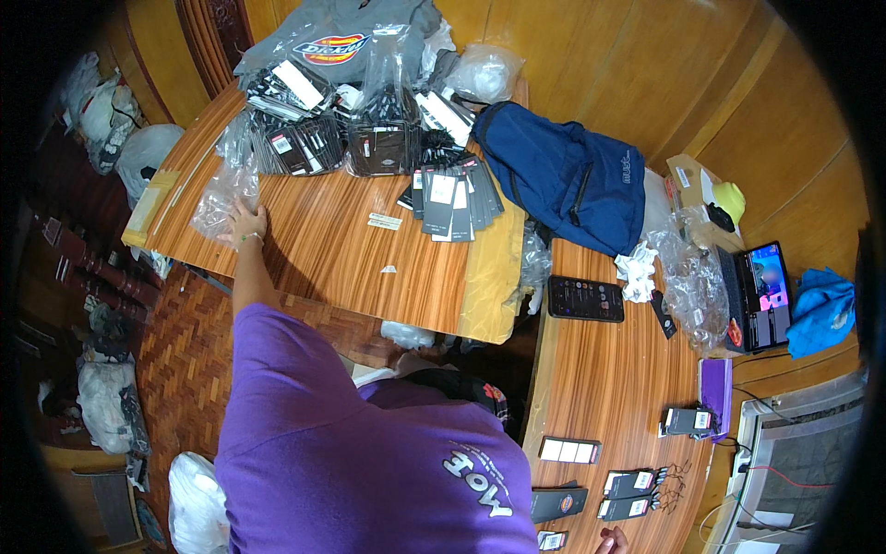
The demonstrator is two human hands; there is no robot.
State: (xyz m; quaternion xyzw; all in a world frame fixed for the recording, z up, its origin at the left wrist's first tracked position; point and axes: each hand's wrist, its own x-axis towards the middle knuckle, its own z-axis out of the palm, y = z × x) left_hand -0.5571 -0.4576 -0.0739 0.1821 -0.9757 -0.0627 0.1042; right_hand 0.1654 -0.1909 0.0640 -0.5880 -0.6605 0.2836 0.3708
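My left arm, in a purple sleeve, reaches out to the far left table. There my left hand [246, 223] rests with fingers spread on the edge of a crumpled clear plastic bag [217, 205]. Beyond it stand bundles of black hang tags [293, 148], and more tags in a clear bag [380, 148]. A fan of dark tags [454, 205] lies to the right of these. At the lower edge only some fingers of my right hand [611, 541] show, near stacks of black tags with strings [628, 494]; whether they hold anything is hidden.
A grey shirt [360, 23] lies at the back beside a navy backpack [563, 175]. On the right table are a phone [586, 299], crumpled white tissue [637, 272], a laptop [764, 295], a purple box [713, 397] and a white-and-black tag stack [569, 451]. A gap separates the tables.
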